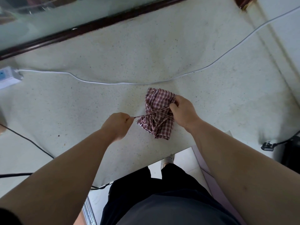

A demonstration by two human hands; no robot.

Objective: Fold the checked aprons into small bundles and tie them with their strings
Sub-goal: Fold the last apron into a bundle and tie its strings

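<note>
The apron (156, 113) was already bundled on the worktop (113, 54); left hand (117, 123) and right hand (182, 110) each pinched a string (140, 117), the knot unfinished.

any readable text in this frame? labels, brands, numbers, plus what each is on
No text in the head view can be read.
Power strip, left edge: it has a bluish label patch, too blurred to read.
Black plug, right edge: too small and blurred to show any markings.
Checked apron bundle and its string: check pattern only, no tag or print visible.
</note>
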